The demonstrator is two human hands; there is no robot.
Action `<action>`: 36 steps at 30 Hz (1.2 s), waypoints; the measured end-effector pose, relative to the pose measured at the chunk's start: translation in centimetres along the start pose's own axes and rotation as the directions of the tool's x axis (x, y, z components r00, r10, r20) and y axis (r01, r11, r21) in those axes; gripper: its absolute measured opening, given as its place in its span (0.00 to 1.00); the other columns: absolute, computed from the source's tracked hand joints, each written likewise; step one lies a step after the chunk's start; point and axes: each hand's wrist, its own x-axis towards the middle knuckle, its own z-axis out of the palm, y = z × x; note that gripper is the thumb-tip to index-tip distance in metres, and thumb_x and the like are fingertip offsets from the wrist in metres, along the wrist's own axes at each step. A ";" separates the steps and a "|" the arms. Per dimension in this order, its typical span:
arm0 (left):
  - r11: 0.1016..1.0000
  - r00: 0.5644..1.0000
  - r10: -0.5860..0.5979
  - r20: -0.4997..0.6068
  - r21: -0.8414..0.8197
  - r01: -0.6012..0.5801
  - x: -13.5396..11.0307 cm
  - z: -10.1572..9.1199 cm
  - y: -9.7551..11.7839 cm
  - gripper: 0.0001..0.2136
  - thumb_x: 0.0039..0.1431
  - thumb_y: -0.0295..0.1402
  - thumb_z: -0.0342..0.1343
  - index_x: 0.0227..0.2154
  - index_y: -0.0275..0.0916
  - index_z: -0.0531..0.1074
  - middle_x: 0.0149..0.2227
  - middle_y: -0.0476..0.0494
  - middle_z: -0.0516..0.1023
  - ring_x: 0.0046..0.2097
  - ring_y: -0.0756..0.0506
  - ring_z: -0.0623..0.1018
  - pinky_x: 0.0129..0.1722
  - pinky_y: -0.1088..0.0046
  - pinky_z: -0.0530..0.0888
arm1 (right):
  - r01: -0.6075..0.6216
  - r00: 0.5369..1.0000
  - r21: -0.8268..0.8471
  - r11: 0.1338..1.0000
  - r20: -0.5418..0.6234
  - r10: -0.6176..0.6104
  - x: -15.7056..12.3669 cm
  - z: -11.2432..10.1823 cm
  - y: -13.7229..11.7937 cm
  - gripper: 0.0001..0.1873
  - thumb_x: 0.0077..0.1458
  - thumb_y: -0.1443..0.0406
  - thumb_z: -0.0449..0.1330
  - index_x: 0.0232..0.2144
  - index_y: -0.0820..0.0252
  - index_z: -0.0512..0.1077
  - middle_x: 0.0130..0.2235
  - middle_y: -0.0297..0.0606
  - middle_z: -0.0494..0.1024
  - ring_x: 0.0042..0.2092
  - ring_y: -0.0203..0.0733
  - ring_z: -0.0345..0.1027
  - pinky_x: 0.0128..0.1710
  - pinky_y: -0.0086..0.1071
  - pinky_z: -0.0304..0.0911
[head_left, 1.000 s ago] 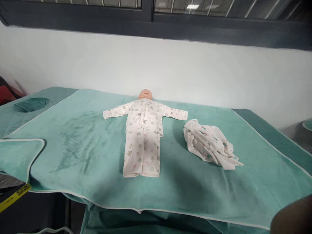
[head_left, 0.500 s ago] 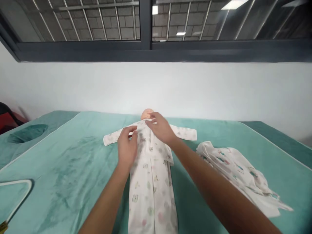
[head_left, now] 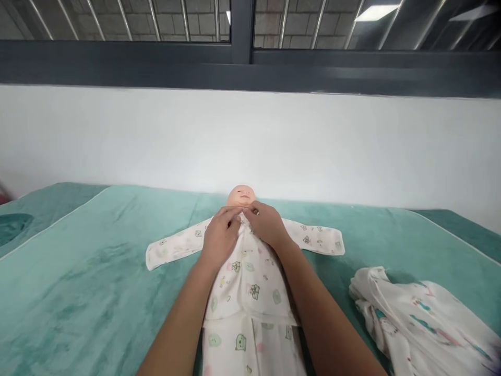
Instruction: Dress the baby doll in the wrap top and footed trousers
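Note:
A baby doll (head_left: pixel 241 195) lies face up on the green bed cover, its head toward the wall. It wears a white printed long-sleeved top (head_left: pixel 250 271), sleeves spread to both sides, over matching white printed pants (head_left: pixel 235 344). At the neckline, my left hand (head_left: pixel 224 232) pinches the left edge of the top's collar. Just beside it, my right hand (head_left: pixel 268 222) grips the collar's other side, fingers closed. The fabric is drawn up in a fold below both hands. My fingers hide the collar's details.
A crumpled white printed garment (head_left: pixel 426 318) lies on the right of the green bed cover (head_left: pixel 97 292). Behind the bed rise a white wall (head_left: pixel 250 141) and a dark window frame (head_left: pixel 156 65). A round hollow (head_left: pixel 13 227) shows in the cover at far left.
Both hands, apart above the doll's chest before, have come together at the collar and closed on it. The camera view has moved nearer the doll, and the doll's face is now uncovered.

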 end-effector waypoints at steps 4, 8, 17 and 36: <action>1.000 1.000 0.009 0.001 0.012 -0.009 0.3 0.0 -0.1 0.15 0.62 0.31 0.46 0.46 0.45 0.75 0.52 0.48 0.74 0.54 0.45 0.72 0.53 0.66 0.67 | -0.012 0.997 0.166 0.986 -0.068 0.024 0.3 0.2 0.7 0.12 0.55 0.59 0.53 0.22 0.58 0.64 0.27 0.30 0.70 0.30 0.35 0.59 0.33 0.29 0.52; 0.999 0.998 0.041 -0.041 0.029 -0.040 0.0 0.3 -0.5 0.15 0.62 0.31 0.47 0.48 0.46 0.73 0.51 0.46 0.74 0.49 0.44 0.74 0.50 0.65 0.69 | -0.062 0.974 0.302 0.951 -0.192 0.124 -0.1 0.5 0.9 0.13 0.53 0.59 0.54 0.20 0.58 0.63 0.24 0.29 0.67 0.30 0.35 0.58 0.32 0.29 0.52; 0.975 0.981 0.191 0.014 0.112 -0.191 -3.3 -0.3 -0.3 0.12 0.63 0.34 0.50 0.44 0.50 0.76 0.55 0.50 0.71 0.56 0.43 0.66 0.57 0.61 0.63 | -0.126 0.892 0.402 0.907 -0.355 0.281 -5.9 0.7 0.2 0.14 0.54 0.57 0.56 0.22 0.58 0.64 0.24 0.28 0.66 0.29 0.35 0.58 0.32 0.29 0.54; 0.962 0.979 0.180 0.097 0.189 -0.196 -4.6 -0.7 0.0 0.19 0.67 0.32 0.42 0.54 0.57 0.70 0.59 0.51 0.67 0.61 0.43 0.62 0.62 0.55 0.57 | -0.038 0.999 0.290 0.956 -0.010 0.043 -7.3 -1.1 -0.6 0.08 0.54 0.60 0.55 0.26 0.57 0.66 0.26 0.28 0.67 0.29 0.34 0.58 0.31 0.29 0.53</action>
